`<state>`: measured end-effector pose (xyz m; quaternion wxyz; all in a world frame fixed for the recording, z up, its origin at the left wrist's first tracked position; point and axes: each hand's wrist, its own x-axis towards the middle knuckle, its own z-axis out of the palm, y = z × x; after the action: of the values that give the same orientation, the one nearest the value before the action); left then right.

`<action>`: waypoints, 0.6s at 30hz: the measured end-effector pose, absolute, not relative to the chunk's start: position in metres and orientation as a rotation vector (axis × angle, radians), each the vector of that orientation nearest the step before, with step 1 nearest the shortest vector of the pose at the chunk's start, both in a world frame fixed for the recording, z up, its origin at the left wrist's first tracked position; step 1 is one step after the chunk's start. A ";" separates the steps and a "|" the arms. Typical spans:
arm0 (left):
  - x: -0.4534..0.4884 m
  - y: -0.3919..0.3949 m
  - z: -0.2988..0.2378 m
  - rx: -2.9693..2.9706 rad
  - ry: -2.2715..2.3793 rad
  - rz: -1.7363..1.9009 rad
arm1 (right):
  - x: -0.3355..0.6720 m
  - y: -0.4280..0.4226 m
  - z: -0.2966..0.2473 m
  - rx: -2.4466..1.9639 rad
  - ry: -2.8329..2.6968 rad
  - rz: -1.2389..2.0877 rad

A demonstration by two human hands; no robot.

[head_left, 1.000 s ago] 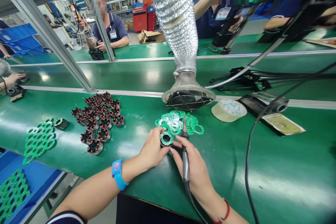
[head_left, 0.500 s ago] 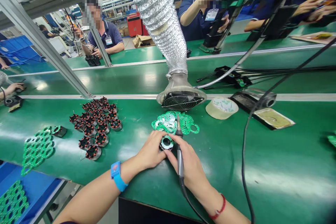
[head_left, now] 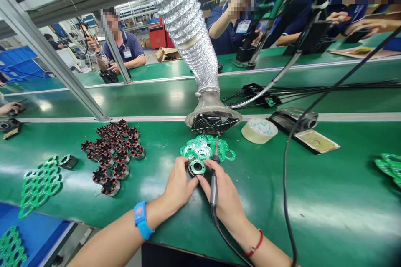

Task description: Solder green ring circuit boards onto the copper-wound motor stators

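A motor stator (head_left: 191,172) with a green ring-shaped circuit board (head_left: 202,168) on top stands on the bench between my hands. My left hand (head_left: 178,184) grips its left side with thumb and fingers. On the other side, my right hand (head_left: 226,195) touches the stator with its fingertips and carries a soldering iron (head_left: 214,187), tip pointing up and away from me. Just beyond lies a loose pile of green ring boards (head_left: 226,148). To the left, several wound stators (head_left: 110,186) stand in a group.
A fume duct (head_left: 209,79) with a grille hangs over the board pile. Right of it are a tape roll (head_left: 259,132) and a soldering iron stand (head_left: 290,122). A black cable (head_left: 285,183) crosses the right side. Joined boards (head_left: 40,183) lie far left. Co-workers sit opposite.
The view has shifted slightly. My left fingers have drawn back a little from the board's top, showing more of the ring. Both hands stay at the stator, the iron still in my right.
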<state>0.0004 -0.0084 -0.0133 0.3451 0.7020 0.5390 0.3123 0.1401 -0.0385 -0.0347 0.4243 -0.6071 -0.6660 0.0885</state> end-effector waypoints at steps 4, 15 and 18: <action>-0.001 -0.009 -0.017 1.833 1.423 0.833 | 0.134 -0.032 -0.031 -1.457 -1.734 0.111; 0.000 -0.011 -0.027 1.915 1.319 0.920 | 0.131 -0.027 -0.030 -1.456 -1.789 0.005; -0.004 -0.005 -0.021 1.909 1.277 0.854 | 0.131 -0.026 -0.034 -1.424 -1.785 -0.030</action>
<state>-0.0043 -0.0052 -0.0213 0.3389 0.7329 0.4904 0.3279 0.1308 -0.0263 -0.0339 0.4159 -0.5671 -0.7108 -0.0118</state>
